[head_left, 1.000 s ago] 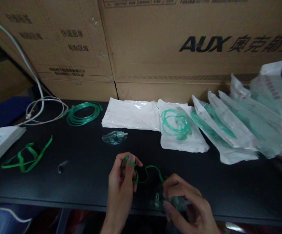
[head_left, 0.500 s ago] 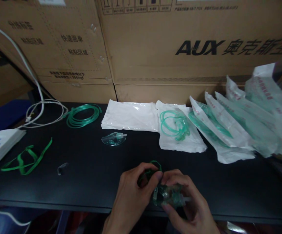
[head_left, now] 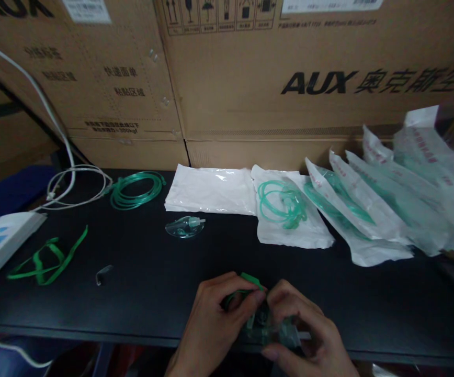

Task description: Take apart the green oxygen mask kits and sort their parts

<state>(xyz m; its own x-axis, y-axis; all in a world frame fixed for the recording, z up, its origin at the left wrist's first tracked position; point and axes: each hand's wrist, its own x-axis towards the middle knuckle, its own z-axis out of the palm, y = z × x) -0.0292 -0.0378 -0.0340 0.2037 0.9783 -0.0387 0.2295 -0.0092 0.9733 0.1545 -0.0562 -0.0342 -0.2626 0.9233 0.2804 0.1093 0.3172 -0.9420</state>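
Near the table's front edge, my left hand (head_left: 223, 314) pinches a green elastic strap (head_left: 251, 280) between thumb and index finger. My right hand (head_left: 309, 330) is curled around a clear oxygen mask (head_left: 264, 327), its pale connector pointing right. The fingertips of both hands nearly meet at the mask's edge, where the strap lies; they hide whether it passes through the mask. Beyond them lies a second clear oxygen mask (head_left: 185, 227). On the left are a loose green strap (head_left: 48, 262) and a small bent metal strip (head_left: 103, 274).
A coil of green tubing (head_left: 137, 189) sits at the back left beside a white cable (head_left: 60, 186) and a power strip (head_left: 5, 246). White packets (head_left: 211, 189) and tubing bags (head_left: 352, 199) line the back. Cardboard boxes (head_left: 227, 78) stand behind the black table (head_left: 133, 309).
The whole view has shifted slightly, so the scene sits lower. My right fingertips have moved up to the mask's edge beside my left hand, and more of the green strap shows above my left fingers.
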